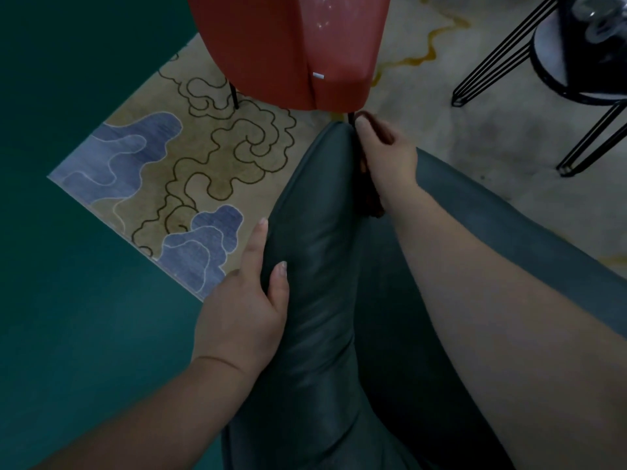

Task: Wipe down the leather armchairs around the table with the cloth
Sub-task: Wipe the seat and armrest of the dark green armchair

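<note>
the left hand (242, 320) lay along the outer left side of the dark green leather armchair (319, 300), its fingers straight and pointing forward against the padded edge, the thumb resting on top of the leather; it clasped nothing. the left forearm came in from the lower left corner.

the right arm reached well forward over the chair from the lower right, and the right hand (386, 150) sat at the far tip of the padded edge with its fingers curled around a dark brown cloth (371, 201). most of the cloth was hidden under the hand and wrist; a bunched strip of it showed along the inner side of the wrist, pressed against the leather in the crease between the padded edge and the rest of the chair.

just beyond the right hand stood a red leather armchair (288, 45) on thin dark legs, its lower edge near the tip of the green chair. both chairs stood on a beige rug (210, 157) with brown cloud outlines and blue patches, whose corner lay over a teal floor (68, 334) on the left. at the upper right stood a round black desk (576, 56) on black wire legs, well apart from the hands.
</note>
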A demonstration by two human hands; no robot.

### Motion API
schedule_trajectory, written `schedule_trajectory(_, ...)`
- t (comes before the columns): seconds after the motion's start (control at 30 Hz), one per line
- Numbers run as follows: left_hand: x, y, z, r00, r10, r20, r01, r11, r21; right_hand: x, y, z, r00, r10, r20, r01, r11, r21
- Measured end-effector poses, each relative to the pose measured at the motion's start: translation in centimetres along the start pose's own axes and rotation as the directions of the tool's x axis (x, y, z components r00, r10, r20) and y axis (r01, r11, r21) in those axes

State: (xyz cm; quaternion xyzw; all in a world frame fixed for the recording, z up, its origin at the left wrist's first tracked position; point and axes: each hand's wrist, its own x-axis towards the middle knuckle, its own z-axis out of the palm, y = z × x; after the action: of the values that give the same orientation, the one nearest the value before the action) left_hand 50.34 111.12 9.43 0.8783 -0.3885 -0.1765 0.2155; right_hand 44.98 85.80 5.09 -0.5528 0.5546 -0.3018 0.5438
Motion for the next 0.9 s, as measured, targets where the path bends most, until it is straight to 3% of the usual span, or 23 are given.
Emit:
schedule_trajectory(0.13, 0.1, 0.1, -0.1, 1.0, 0.007, 0.003, -0.007, 1.0, 0.013, -5.2, 0.4, -0.6, 0.96, -0.225, 0.166, 0.239, 0.969, -0.066)
schedule_trajectory(0.27, -0.1, 0.3, -0.2, 1.0, 0.025, -0.018, -0.025, 0.999, 0.033, -9.0, 1.6, -1.1, 0.894, -0.392, 0.217, 0.432, 0.883, -0.186)
schedule_trajectory(0.4, 0.0, 0.2, -0.1, 0.999, 0.026, -0.026, -0.025, 0.999, 0.035, -4.5, 0.0, -0.6, 0.981, -0.192, 0.04, 0.195, 0.978, -0.074)
schedule_trajectory(0.5, 0.1, 0.1, -0.1, 0.999, 0.032, -0.043, -0.03, 0.998, 0.053, -1.8, -0.7, 0.7, 0.992, -0.12, -0.031, 0.115, 0.984, -0.134)
schedule_trajectory(0.8, 0.2, -0.1, 0.0, 1.0, 0.023, -0.02, -0.022, 1.0, 0.02, -11.5, 2.0, -0.5, 0.914, -0.369, 0.167, 0.405, 0.834, -0.376)
schedule_trajectory(0.9, 0.0, 0.0, -0.1, 0.999, 0.031, -0.021, -0.03, 0.999, 0.039, -14.9, 3.5, -1.7, 0.909, -0.369, 0.196, 0.417, 0.824, -0.384)
